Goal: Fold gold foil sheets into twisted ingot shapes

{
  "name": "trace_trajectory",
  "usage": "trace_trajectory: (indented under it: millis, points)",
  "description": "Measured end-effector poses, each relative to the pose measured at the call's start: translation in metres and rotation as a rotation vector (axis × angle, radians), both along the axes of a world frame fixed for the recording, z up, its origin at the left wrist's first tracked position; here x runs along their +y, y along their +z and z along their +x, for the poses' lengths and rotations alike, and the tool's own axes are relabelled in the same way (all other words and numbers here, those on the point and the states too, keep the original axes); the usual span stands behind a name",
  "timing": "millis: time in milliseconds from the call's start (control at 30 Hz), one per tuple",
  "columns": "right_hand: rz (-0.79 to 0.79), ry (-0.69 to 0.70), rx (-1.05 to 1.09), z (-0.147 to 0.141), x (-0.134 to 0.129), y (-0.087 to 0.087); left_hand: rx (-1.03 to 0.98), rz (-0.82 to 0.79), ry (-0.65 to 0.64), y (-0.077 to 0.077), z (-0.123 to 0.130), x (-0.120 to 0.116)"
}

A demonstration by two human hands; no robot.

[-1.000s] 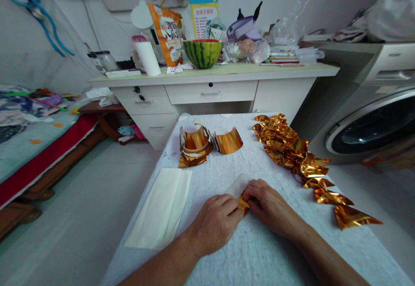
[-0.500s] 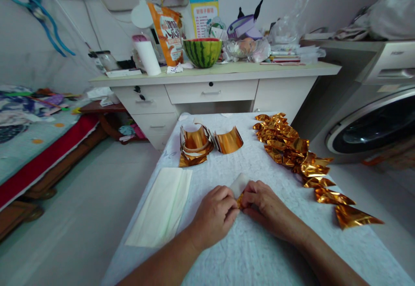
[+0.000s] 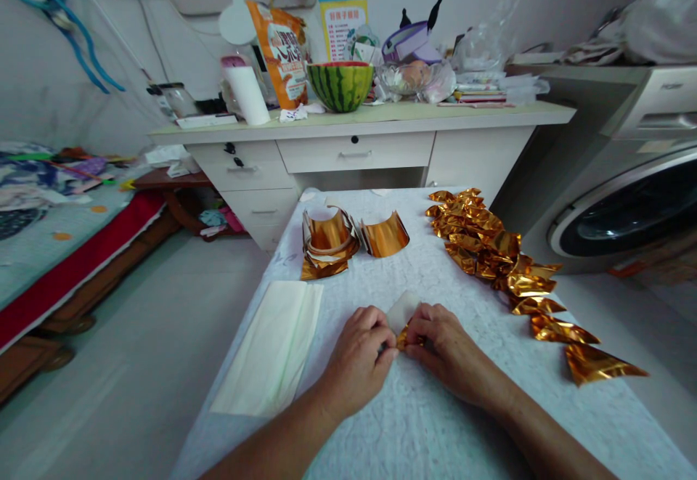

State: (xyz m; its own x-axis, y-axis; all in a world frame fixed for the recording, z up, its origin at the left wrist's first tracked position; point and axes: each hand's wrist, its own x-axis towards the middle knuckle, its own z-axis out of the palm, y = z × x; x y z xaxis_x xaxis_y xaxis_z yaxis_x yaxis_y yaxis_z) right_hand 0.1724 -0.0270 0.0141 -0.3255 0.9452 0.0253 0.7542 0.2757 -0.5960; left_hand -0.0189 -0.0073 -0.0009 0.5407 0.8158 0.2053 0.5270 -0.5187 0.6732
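My left hand (image 3: 364,353) and my right hand (image 3: 443,342) meet over the middle of the cloth-covered table (image 3: 381,429). Between their closed fingertips is a small piece of gold foil (image 3: 403,336), mostly hidden by the fingers. A whitish translucent piece (image 3: 403,308) sticks up just behind it; whether the two are joined I cannot tell. Left of my hands lies a folded pale sheet stack (image 3: 269,349). Farther back stand curled gold foil sheets (image 3: 329,237) and a smaller curled foil stack (image 3: 385,235). Several twisted gold foil pieces (image 3: 479,240) trail down the right side.
Beyond the table stands a desk (image 3: 353,125) holding a cut watermelon (image 3: 340,88), an orange snack bag (image 3: 280,55) and a white roll (image 3: 249,95). A washing machine (image 3: 626,168) is at the right, a bed (image 3: 81,247) at the left.
My fingers have shifted very slightly around the foil, and a little more gold shows between them. The other things lie as before.
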Motion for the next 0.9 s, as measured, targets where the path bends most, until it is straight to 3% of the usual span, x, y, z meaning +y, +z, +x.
trace_trajectory:
  millis: [467, 900]
  points:
    - [0.024, -0.119, -0.027, -0.010, 0.000, -0.004, 0.037, 0.045, 0.076, 0.002, 0.003, -0.002]
    - [0.039, -0.138, -0.097, -0.013, 0.001, -0.010, 0.118, 0.054, 0.108, -0.001, 0.005, -0.002]
